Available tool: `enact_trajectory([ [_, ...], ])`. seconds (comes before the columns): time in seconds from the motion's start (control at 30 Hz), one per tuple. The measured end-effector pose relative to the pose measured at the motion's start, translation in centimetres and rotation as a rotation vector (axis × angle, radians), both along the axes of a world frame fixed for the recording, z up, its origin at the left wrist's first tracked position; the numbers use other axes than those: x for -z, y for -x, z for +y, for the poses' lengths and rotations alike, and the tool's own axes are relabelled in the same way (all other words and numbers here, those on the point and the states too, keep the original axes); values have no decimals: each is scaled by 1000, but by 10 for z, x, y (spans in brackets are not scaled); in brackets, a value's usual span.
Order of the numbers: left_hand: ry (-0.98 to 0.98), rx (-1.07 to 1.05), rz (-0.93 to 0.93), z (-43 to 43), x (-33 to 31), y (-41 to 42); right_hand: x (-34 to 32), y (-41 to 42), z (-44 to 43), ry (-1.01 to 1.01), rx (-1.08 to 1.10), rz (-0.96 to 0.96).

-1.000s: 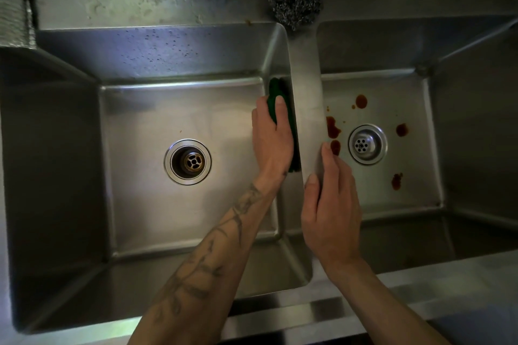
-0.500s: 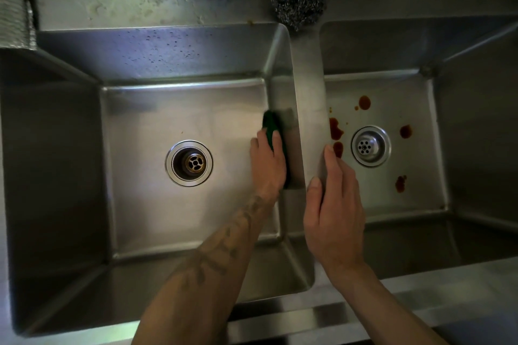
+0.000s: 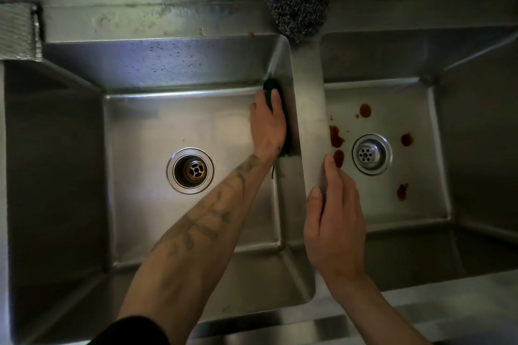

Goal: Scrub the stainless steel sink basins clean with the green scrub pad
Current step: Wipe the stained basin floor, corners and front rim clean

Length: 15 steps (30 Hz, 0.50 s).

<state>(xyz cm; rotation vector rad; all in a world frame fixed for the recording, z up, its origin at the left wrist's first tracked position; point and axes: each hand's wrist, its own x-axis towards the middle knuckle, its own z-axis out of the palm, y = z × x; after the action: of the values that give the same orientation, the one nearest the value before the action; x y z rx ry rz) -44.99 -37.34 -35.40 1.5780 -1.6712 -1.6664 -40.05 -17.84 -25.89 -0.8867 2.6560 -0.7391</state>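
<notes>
The left hand (image 3: 267,126), fingers flat, presses the green scrub pad (image 3: 270,88) against the inner wall of the left basin (image 3: 145,126) mid-scrub, the right hand (image 3: 333,221) resting open on the divider (image 3: 307,78); the stained right basin (image 3: 378,204) seems next.

Dark green scrub pad (image 3: 271,92) — reddish-brown stains (image 3: 335,136) — silvery steel wool (image 3: 297,12).

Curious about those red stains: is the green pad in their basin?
No, the green scrub pad works the left basin; stains mark the right basin.
</notes>
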Motion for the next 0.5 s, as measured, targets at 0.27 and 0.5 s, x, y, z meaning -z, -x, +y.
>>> enact_trajectory([
  [0.27,64,-42,104,-12,-31,8,-1,-3,-1,-5,12,-8],
  [0.5,259,-40,247,-11,-45,6,0,-3,0,0,-1,-2],
])
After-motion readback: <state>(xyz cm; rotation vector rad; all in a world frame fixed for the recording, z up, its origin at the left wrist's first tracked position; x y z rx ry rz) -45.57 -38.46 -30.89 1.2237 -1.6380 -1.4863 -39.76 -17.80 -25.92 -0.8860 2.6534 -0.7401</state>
